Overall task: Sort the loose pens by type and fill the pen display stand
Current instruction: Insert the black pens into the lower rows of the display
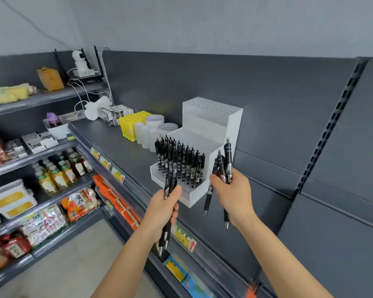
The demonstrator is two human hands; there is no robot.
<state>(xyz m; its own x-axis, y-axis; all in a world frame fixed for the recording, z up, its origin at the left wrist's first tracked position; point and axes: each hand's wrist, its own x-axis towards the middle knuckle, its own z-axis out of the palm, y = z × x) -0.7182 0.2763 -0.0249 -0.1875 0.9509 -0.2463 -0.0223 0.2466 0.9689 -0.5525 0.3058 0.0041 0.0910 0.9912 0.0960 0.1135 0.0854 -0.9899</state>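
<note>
Two bare forearms reached up from the bottom of the frame. Low and centre, the left hand point(163, 208) was curled in a fist around two black pens point(166, 232), whose tips pointed down below the fist and whose clicker ends poked out above the thumb. Just right of it, slightly higher, the right hand point(234, 196) gripped a loose bundle of black pens point(228, 162) between the thumb and curled fingers. The bundle fanned out, most of it rising above the hand, with a few tips hanging below.

Between and just behind the hands, a white stepped pen display stand point(215, 130) sat at the front edge of a dark grey shelf point(125, 151). A crowd of black pens point(181, 160) stood upright in its lowest, front step. A yellow price label point(184, 238) with a red arrow was stuck to the shelf lip below the left hand.

Further back on the shelf, left of the stand, were clear plastic tubs point(154, 123) and a yellow pack point(130, 125). At the far left, lower shelves held bottles point(60, 171) and food packets.
</note>
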